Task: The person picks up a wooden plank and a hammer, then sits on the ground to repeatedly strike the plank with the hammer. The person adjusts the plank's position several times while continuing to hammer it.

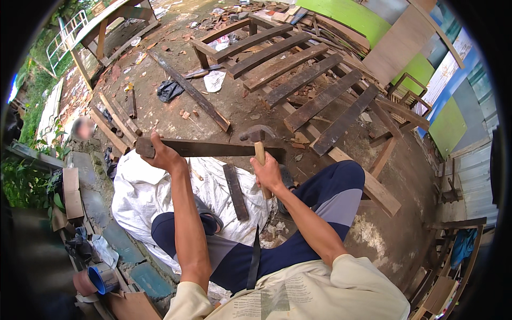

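Note:
My left hand (164, 154) is closed round one end of a long dark wooden board (213, 148), which lies roughly crosswise in front of me. In my right hand (266, 173) is a claw hammer (259, 152), gripped by its light wooden handle. The hammer's head is up, in front of the board's right part; whether it touches the board I cannot tell. A shorter dark piece of wood (236, 192) rests on the white sack (141, 178) between my legs.
A slatted wooden frame (298, 69) lies ahead to the right, with a long plank (192, 90) on the dirt left of it. Several thin sticks (118, 121) lie at the left. A blue bucket (104, 278) stands lower left, and a wooden table (112, 21) at the far left.

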{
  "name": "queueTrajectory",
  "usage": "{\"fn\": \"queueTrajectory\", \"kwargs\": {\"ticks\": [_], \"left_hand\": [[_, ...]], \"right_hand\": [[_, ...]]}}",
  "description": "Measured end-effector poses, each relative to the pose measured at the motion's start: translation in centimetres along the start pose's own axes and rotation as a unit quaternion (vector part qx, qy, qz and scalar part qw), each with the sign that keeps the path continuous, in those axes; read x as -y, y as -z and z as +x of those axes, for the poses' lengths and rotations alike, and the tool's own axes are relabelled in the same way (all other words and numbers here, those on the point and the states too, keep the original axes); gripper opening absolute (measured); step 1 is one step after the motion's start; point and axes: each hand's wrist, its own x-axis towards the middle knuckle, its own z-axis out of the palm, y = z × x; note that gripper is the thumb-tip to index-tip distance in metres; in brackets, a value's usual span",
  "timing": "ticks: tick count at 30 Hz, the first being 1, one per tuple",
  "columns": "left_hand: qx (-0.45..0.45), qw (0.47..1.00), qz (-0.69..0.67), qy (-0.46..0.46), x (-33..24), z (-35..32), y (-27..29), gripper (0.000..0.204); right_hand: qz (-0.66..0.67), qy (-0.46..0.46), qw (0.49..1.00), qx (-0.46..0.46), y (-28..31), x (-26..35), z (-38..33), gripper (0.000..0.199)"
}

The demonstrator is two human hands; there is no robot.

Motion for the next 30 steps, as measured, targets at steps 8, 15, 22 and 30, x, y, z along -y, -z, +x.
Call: {"fn": "queueTrajectory", "kwargs": {"ticks": [8, 15, 22, 30], "left_hand": [[0.026, 0.999, 0.028, -0.004, 1.0, 0.0, 2.4, 0.033], [0.024, 0.999, 0.010, 0.033, 1.2, 0.4, 3.4, 0.019], [0.034, 0.999, 0.011, 0.037, 0.9, -0.3, 2.5, 0.017], [0.062, 0.996, 0.062, -0.014, 0.1, -0.3, 2.2, 0.024]], "right_hand": [[0.100, -0.091, 0.991, 0.005, -4.4, 0.0, 1.5, 0.024], [0.178, -0.054, 0.978, -0.098, -4.3, -1.1, 1.5, 0.029], [-0.163, 0.085, 0.981, -0.061, -2.4, -4.5, 2.3, 0.030], [-0.234, 0.282, 0.930, 0.007, 2.1, 4.6, 3.4, 0.032]]}}
